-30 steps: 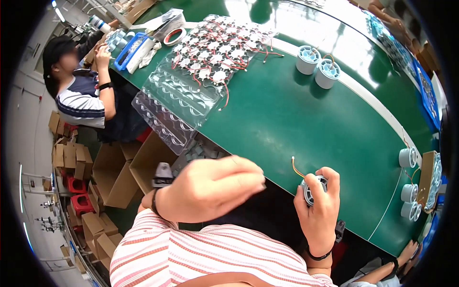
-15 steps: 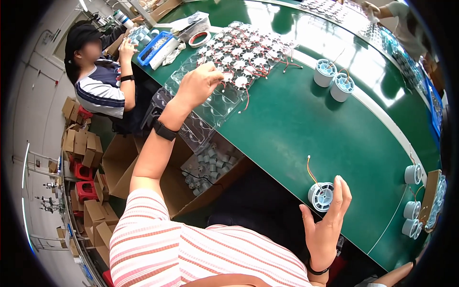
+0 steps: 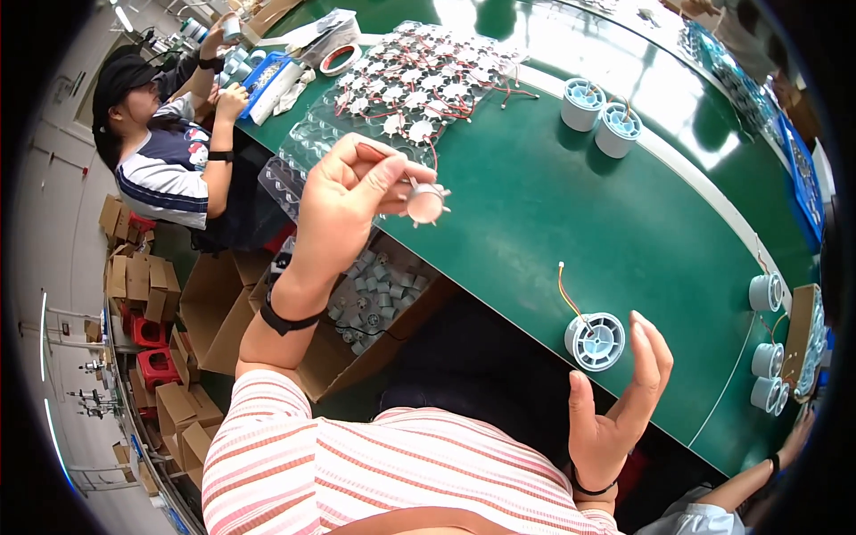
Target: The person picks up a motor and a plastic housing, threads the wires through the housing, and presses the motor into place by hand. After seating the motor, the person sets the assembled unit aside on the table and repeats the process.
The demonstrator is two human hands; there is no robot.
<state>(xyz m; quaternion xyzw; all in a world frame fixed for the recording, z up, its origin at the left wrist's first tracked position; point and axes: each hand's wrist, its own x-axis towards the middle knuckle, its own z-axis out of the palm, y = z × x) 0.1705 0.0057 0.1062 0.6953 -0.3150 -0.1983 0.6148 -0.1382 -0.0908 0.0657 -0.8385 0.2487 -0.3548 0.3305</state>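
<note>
A: What does the left hand (image 3: 343,192) have?

B: A small round disc (image 3: 424,203) with spiky tabs, pinched between thumb and fingertips, raised above the table's near edge. A thin red wire (image 3: 385,153) runs from it behind the fingers; where it ends is hidden.

A: And the right hand (image 3: 615,406)?

B: Open, fingers spread, holding nothing. It sits just off the table edge, at five o'clock from the pale round housing (image 3: 595,341). The fingertips are near the housing; I cannot tell if they touch it. An orange wire (image 3: 567,290) sticks up from the housing toward eleven o'clock.

A: What is hard to make out?

B: The face of the disc is blurred, so its detail is lost. At twelve o'clock from it lies a heap of similar discs (image 3: 419,76) with red wires, on clear blister trays (image 3: 308,152) whose outlines fade against the green table (image 3: 571,205).

A: Any free room?

B: A broad bare green stretch runs between the disc and the housing. Two pale cylinders (image 3: 599,116) stand at one o'clock, well apart from both hands. More cylinders (image 3: 765,330) crowd the rim at three o'clock, partly cut off.

A: Below the table?

B: An open carton (image 3: 379,294) of small grey parts sits under the left forearm, partly covered by it. Another person (image 3: 169,152) works at ten o'clock, and another person's hand (image 3: 796,437) shows at four o'clock.
</note>
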